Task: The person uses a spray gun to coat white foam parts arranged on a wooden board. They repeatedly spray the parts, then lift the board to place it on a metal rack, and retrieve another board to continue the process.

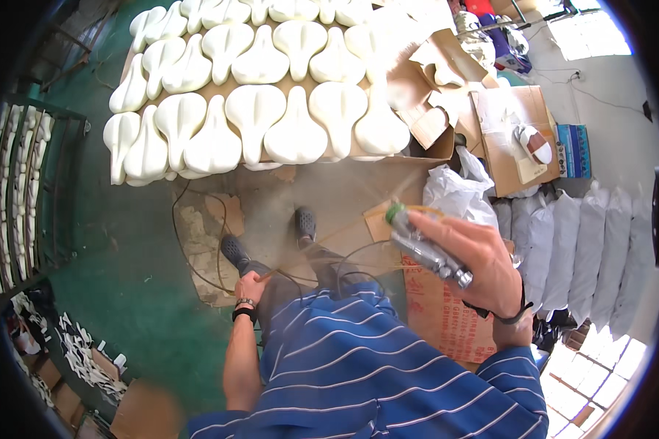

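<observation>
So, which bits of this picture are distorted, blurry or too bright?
In the head view, the fisheye lens bows the green rack at left and leaves dark corners; in that view, glare washes out the gridded window at lower right; also there, a brown smudge at lower left is too blurred to identify, while the spray gun in the right hand looks clearer.

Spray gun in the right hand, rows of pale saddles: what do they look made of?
Spray gun: likely metal, polished or plated; silver-grey body with bright highlights. Its green tip: plastic or painted metal, can't tell.
Saddles: perhaps moulded foam, matte to satin; even cream-white, smoothly rounded, no visible cover seams. Bright light leaves the finish open.
</observation>
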A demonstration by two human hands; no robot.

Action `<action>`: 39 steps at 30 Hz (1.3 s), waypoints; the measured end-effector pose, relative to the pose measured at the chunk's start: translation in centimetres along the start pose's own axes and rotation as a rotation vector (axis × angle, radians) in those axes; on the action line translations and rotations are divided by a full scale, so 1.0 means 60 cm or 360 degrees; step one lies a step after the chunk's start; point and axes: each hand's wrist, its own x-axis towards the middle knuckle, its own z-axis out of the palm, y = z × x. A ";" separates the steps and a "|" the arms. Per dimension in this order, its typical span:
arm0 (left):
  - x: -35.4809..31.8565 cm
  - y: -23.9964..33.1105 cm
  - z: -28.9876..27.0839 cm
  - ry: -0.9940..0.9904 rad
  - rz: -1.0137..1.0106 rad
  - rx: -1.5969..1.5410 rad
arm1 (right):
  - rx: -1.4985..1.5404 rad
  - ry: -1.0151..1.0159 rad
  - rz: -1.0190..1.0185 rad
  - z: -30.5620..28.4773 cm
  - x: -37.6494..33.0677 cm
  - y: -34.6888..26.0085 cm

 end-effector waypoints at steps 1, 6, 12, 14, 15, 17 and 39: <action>0.003 -0.013 -0.004 -0.0052 -0.0006 0.0009 | 0.0006 -0.0091 0.0036 -0.002 0.000 -0.016; 0.037 -0.083 -0.040 -0.0244 0.0050 0.0157 | 0.0009 0.0251 0.0256 0.032 0.025 -0.075; 0.092 -0.148 -0.133 -0.0291 0.0239 0.0173 | 0.0062 0.0183 0.0449 0.071 0.019 -0.185; 0.111 -0.168 -0.162 -0.0354 0.0242 0.0280 | 0.0088 0.0362 0.0556 0.096 0.028 -0.233; 0.116 -0.183 -0.179 -0.0394 0.0280 0.0307 | 0.0101 0.0278 0.0598 0.103 0.027 -0.243; 0.117 -0.209 -0.204 -0.0455 0.0318 0.0357 | 0.0082 0.0217 0.0618 0.123 0.026 -0.273; 0.080 -0.282 -0.284 -0.0364 0.0082 0.0391 | -0.0015 0.0291 0.0295 0.158 0.158 -0.267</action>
